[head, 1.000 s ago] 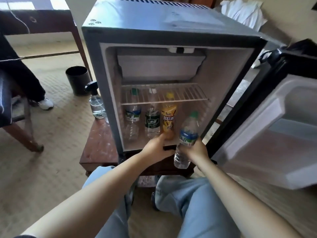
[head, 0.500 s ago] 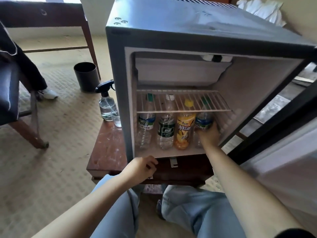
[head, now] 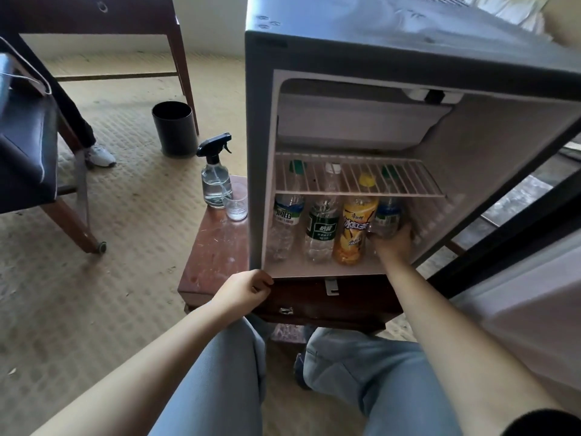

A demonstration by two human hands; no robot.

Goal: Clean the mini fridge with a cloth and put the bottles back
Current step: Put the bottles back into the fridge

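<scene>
Right hand (head: 393,247), fingers curled round the upright blue-label bottle (head: 388,214), at the row's right end beside the orange bottle (head: 353,234). Left hand (head: 246,289), curled and empty, lies at the mini fridge's (head: 377,36) near-left corner.

Right hand (head: 393,243) covers the lower body of the blue-label bottle (head: 388,215). Wire shelf (head: 358,177) partly screens all four caps. Fridge door (head: 534,294) is cut off by the right edge, and the mini fridge (head: 377,42) top by the upper edge. Whether the left hand (head: 245,289) fingers grip the fridge's lower lip: indeterminate. Small label print: illegible.
</scene>
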